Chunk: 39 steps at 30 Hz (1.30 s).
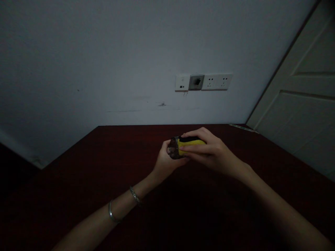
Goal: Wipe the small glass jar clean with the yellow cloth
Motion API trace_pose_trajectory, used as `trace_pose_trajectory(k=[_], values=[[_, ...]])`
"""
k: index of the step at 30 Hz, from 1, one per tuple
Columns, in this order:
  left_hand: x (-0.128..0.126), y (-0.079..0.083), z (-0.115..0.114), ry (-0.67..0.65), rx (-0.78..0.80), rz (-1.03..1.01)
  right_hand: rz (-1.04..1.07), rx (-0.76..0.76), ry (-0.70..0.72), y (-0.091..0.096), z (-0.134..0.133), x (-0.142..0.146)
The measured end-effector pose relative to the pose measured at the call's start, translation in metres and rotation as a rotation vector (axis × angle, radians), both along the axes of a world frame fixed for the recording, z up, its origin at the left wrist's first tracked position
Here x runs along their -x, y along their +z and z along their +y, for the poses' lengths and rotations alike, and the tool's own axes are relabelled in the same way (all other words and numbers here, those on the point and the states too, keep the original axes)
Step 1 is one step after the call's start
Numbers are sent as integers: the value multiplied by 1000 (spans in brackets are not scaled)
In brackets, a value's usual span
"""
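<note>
A yellow and black flashlight (188,143) lies sideways between both hands, just above the dark red table (104,164). My right hand (209,151) wraps round its yellow body, fingers closed over the top. My left hand (167,160) grips the dark lens head at the flashlight's left end. Two thin bracelets sit on my left wrist and forearm. The room is dim.
A pale wall stands behind the table with a row of white sockets and a grey plate (203,82). A white panelled door (303,97) is at the right. A thin light strip lies at the table's far right edge (242,128).
</note>
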<state>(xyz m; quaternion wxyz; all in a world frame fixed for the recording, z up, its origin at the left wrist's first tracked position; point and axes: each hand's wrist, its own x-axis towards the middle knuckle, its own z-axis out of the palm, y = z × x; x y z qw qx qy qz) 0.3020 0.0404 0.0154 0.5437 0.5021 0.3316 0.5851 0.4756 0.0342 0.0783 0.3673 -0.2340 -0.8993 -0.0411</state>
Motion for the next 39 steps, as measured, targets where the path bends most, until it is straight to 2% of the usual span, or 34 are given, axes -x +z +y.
trace_pose_trajectory(k=[5,8,11,13,18,21,25,28,32,36,39], values=[[-1,-1,-4,-85,81,-22,-110,62,18,12,-6,-6],[1,2,-8,-136,125,-14,-49,18,-94,8,-6,-3],[4,5,-9,-131,123,-11,57,-52,-221,1,-4,2],[5,5,-7,-128,113,-18,90,-70,-242,-1,-4,4],[5,4,-3,-108,119,-32,-3,-47,-100,2,-9,3],[5,6,-3,-60,108,-29,-41,-43,-107,3,-12,4],[5,9,-6,-128,97,-34,111,-44,-186,-1,-6,4],[5,11,-8,-156,95,-21,242,-16,-188,-4,3,2],[4,12,-10,-175,112,-12,274,77,-68,-1,6,-3],[4,10,-9,-167,93,-36,145,116,77,6,-2,-7],[4,8,-8,-158,75,-42,87,99,82,8,-5,-6]])
